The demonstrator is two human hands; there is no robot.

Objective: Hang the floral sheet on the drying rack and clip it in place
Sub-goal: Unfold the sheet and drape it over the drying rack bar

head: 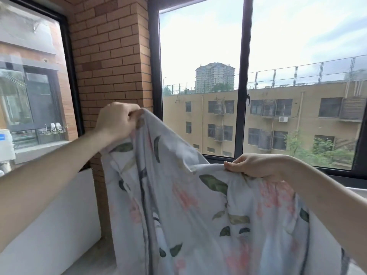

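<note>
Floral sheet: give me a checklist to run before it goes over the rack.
1. Left hand grips the sheet: ok, fist closed on a raised bunch of its top edge.
2. Right hand grips the sheet: ok, fingers pinch the edge, lower than the left.
3. Edge between the hands is straight and taut: not ok, it slopes and sags.
4. Sheet is spread flat: not ok, it hangs in folds.
5. Rack within reach: cannot tell, no rack in view.
6. Clips at hand: cannot tell, none in view.
</note>
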